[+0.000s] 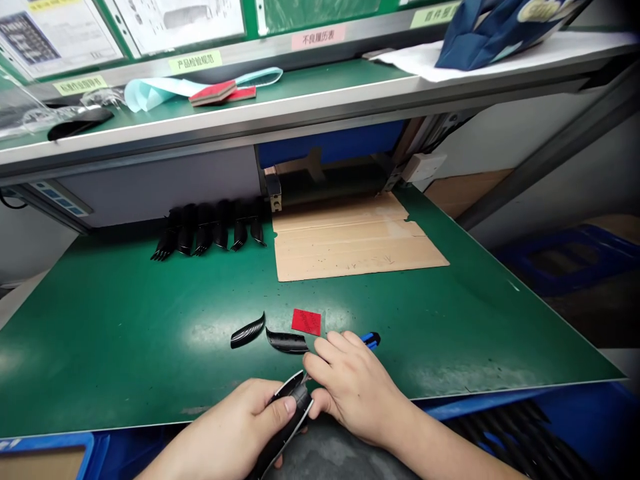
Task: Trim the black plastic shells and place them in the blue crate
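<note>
My left hand (250, 420) is closed around a long, curved black plastic piece (287, 427) with pale edges, its thumb pressed on the inner side. My right hand (353, 383) is closed at the tip of that piece. A blue-and-black handle end (371, 340), which looks like a utility knife's, sticks out behind the right hand, and a thin grey tip shows at its fingers. Most of the knife is hidden by the hand. Beyond the hands lie two small curved black pieces, one ridged (248, 331) and one hollow side up (287, 341). A red sanding pad (307, 322) lies behind them.
Several black parts (210, 230) stand in a row at the back of the green table (150, 333). Flat cardboard (350, 250) lies right of them. A shelf (325, 100) crosses above. Blue bins flank my lap, the right one (590, 427) holding black parts.
</note>
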Motion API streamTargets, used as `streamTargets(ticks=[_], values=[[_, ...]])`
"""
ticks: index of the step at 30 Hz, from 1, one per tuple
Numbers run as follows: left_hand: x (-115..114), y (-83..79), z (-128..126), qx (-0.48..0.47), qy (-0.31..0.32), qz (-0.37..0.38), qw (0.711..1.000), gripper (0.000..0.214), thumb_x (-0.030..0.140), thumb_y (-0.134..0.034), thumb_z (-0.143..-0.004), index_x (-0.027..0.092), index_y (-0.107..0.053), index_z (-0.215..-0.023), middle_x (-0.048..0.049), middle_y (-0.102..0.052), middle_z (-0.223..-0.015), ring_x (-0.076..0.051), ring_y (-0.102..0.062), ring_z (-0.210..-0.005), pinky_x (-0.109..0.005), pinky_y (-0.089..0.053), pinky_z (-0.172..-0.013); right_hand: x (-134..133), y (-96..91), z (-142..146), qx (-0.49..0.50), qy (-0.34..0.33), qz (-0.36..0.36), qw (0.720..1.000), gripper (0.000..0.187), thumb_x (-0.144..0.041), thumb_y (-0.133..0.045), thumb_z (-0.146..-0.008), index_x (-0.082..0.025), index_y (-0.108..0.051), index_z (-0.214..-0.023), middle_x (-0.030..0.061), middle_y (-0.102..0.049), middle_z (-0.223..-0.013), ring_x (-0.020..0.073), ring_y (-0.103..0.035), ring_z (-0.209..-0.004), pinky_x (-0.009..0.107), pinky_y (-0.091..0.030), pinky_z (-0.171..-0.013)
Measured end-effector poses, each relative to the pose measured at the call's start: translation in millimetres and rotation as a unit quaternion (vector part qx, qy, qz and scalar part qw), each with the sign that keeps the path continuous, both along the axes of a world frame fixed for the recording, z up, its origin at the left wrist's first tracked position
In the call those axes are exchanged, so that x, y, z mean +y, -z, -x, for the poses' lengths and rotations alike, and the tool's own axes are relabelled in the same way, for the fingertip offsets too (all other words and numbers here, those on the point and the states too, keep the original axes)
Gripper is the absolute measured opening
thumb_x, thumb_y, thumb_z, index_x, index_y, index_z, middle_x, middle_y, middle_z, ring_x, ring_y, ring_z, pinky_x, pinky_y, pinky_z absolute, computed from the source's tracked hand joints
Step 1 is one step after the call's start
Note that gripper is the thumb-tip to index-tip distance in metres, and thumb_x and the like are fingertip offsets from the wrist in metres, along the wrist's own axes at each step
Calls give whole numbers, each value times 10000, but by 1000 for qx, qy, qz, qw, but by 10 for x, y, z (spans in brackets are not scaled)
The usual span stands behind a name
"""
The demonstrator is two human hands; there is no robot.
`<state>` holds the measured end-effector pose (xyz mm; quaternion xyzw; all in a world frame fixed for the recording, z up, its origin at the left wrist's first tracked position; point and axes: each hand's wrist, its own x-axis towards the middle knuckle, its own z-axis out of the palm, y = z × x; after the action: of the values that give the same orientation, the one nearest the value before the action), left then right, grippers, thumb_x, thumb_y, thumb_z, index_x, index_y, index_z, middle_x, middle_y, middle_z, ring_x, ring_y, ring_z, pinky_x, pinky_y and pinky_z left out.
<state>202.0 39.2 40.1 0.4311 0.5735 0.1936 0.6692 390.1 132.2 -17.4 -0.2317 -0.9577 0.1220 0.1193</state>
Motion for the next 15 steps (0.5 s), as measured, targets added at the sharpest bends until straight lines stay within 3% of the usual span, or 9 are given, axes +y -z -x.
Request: streamTargets(ticks=[10,13,15], values=[[38,-111,-54,120,22,-18,992,352,463,-402,-904,216,-627,-791,29,-610,-705,-160,-523,-683,-225,-356,-619,-11,85,0,16,-20,-22,999,541,-599,-267,-934,-200,-543,-694,16,-542,-666,155,-392,-624,328,-212,-594],[17,-72,-48,156,4,-33,987,358,496,-449,-874,225,-647,-751,10,-637,-714,-178,-531,-675,-239,-358,-613,-2,119,-3,5,-41,6,999,580,-653,-230,-910,-206,-531,-697,7,-550,-644,155,-417,-608,318,-224,-584],[9,-48,-39,152,-18,-52,987,355,508,-487,-850,223,-671,-745,-8,-659,-731,-194,-537,-689,-244,-374,-629,23,115,-14,3,-58,69,996,585,-683,-227,-891,-208,-508,-697,-6,-545,-635,149,-430,-601,307,-250,-587]])
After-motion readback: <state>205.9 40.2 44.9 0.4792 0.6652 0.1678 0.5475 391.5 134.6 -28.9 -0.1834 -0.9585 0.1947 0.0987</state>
